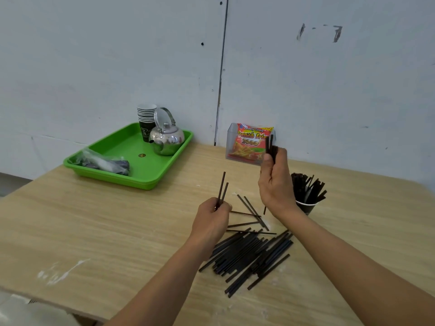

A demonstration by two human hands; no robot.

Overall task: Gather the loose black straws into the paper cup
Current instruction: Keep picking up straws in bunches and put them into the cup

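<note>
Head view. A pale panelled wall (117,55) stands behind a wood-grain table (94,220) marked with white smears near its front left edge.

At the back left of the table lies a green tray (122,147). It carries a shiny metal kettle (168,138), a stack of paper cups (146,118) just behind the kettle, and a crumpled plastic bag (103,162) with dark contents at its near left corner.

The pile of loose black straws (249,252) lies flat on the table at centre front, between the two forearms. A few strays lie scattered, some crossing, at its far edge.

The right hand (275,184) is raised above the table with its back to the camera. Its fingers are curled round a small bunch of straws (270,147) held upright (their tips overlap the packet behind).

The left hand (210,220) is lower, near the pile's far left edge. It pinches two straws (222,189) that point up and away.

A red-and-orange snack packet (251,142) stands in a clear holder (231,137) against the wall.

The paper cup (306,208), dark with a white rim, stands upright on the table just right of the right wrist. It is already crowded with collected straws (306,187) that fan outward.
</note>
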